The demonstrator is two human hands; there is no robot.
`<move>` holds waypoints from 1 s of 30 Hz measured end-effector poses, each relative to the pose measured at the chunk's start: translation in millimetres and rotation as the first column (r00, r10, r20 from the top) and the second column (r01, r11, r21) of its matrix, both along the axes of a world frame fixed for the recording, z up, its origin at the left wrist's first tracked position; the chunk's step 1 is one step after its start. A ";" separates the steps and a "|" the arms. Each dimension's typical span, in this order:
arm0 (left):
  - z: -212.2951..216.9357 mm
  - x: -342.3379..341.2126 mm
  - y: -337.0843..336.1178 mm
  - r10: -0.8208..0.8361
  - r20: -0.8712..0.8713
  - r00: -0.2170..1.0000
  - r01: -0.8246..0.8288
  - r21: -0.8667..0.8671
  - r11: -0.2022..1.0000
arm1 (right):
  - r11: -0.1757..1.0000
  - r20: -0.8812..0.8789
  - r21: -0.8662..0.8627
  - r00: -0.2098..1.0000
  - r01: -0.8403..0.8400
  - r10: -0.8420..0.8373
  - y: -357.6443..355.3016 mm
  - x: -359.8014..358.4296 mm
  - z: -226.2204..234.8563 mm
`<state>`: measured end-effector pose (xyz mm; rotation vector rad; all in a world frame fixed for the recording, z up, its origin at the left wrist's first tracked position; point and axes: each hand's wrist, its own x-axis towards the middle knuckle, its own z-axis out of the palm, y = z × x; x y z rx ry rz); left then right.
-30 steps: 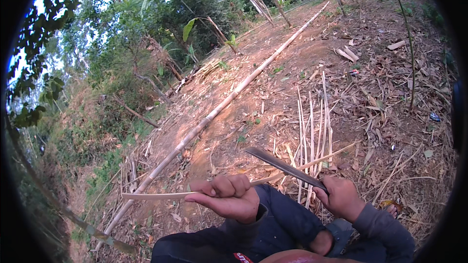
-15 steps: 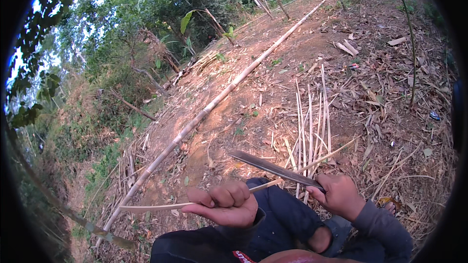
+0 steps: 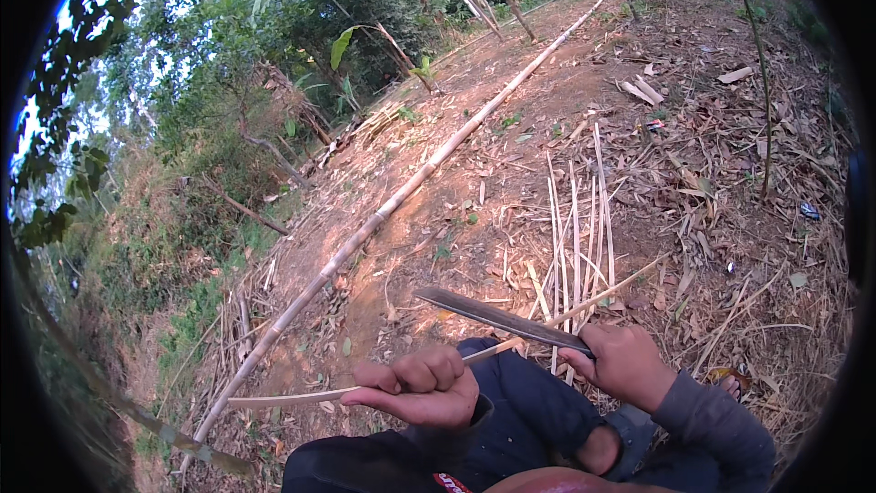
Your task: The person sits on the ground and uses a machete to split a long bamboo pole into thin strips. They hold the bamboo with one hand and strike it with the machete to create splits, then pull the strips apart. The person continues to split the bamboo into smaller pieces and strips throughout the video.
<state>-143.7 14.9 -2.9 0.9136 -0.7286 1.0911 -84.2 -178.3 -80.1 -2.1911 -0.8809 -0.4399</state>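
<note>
My left grip (image 3: 424, 388) pinches a bamboo strip (image 3: 292, 399) at lower centre; my right grip (image 3: 628, 363) clasps a long knife (image 3: 493, 318), blade crossing it. Cut strips (image 3: 576, 228) lie right of centre, seemingly done; I judge this one unfinished.

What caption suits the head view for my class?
Left hand holds a pale strip; right hand, a dark knife crossing it.

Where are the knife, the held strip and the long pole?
Knife (image 3: 488, 316), head view: middle of the blade.
Held strip (image 3: 493, 349), head view: its middle stretch.
Long pole (image 3: 406, 188), head view: about halfway along.
</note>
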 end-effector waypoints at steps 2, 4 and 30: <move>2.3 -4.2 2.1 -0.013 0.007 1.000 0.013 0.034 0.999 | 0.986 -0.087 0.014 0.982 0.169 -0.167 -0.3 13.1 -22.3; 1.3 -0.8 -2.2 0.032 0.002 0.999 -0.032 0.026 0.999 | 0.970 -0.300 -0.018 0.924 0.241 -0.235 -18.5 42.9 -62.4; -6.0 3.5 1.1 0.128 -0.075 0.989 -0.135 -0.083 0.987 | 0.992 0.012 -0.106 0.998 0.063 -0.062 -10.7 3.9 -27.2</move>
